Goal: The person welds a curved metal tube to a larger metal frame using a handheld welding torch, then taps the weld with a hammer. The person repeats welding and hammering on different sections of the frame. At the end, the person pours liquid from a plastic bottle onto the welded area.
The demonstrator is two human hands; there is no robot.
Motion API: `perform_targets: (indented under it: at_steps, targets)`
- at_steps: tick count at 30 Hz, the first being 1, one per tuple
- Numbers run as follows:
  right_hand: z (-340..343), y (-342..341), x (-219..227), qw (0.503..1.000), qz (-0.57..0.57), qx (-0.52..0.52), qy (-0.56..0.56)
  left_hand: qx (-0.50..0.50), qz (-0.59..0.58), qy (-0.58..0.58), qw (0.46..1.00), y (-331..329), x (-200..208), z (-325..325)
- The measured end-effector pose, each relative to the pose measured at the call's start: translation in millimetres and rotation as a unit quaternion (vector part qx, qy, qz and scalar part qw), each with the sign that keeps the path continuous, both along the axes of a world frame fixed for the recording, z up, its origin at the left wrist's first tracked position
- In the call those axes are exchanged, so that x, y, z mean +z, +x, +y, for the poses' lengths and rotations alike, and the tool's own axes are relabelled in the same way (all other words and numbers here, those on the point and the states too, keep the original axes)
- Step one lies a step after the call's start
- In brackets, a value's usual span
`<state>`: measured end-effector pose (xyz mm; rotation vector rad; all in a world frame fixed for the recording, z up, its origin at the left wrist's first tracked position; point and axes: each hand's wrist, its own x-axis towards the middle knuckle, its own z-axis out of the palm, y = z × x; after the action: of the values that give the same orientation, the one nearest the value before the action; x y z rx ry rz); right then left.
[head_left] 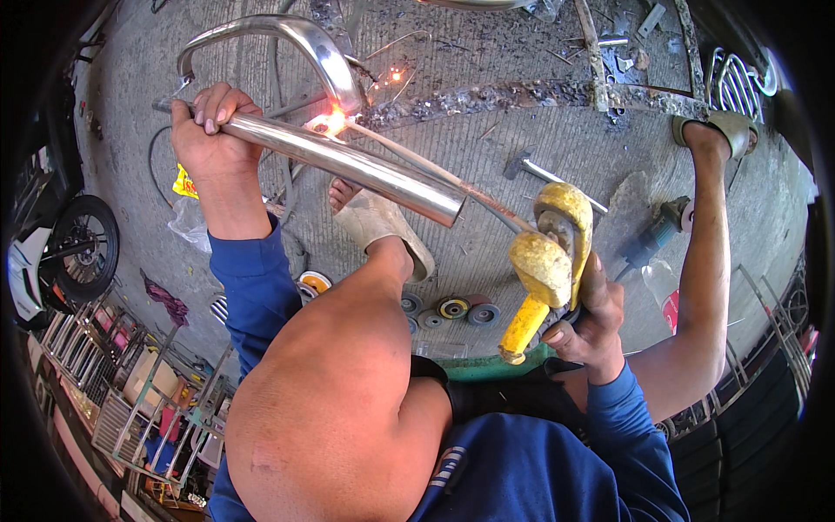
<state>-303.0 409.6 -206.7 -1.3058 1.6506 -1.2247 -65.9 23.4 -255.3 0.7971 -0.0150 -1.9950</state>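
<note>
My left hand [217,139] is closed round the left end of a shiny straight steel pipe [357,170], which slopes down to the right. Beyond it a bent chrome tube [300,36] curves over, its lower end close to the pipe's middle. In my right hand [598,320] is a yellow welding electrode holder [544,270], fingers wrapped about its handle. A thin welding rod [435,168] runs from its jaws up and left. At the rod's tip a bright glow [330,121] with sparks hides the exact contact between tube and pipe.
On the concrete floor lie a hammer [565,187], an angle grinder [658,233] and several grinding discs [454,308]. A rusty metal frame [487,100] stretches across the far side. My sandalled foot [383,222] stands below the pipe. Leftward are a motorcycle wheel [84,252] and metal racks [130,426].
</note>
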Motion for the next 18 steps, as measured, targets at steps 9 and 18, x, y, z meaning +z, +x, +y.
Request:
perform_targets:
  at_steps: [9, 18]
  targets:
    - [-1.1, 3.0, 2.5, 0.999, -0.021, -0.011, 0.038, -0.036, 0.035, 0.027, 0.998, 8.1, -1.6, -2.0]
    - [-0.3, 4.5, 2.3, 0.998, -0.048, -0.006, 0.050, -0.032, -0.012, 0.002, 0.999, 8.3, -2.6, -3.1]
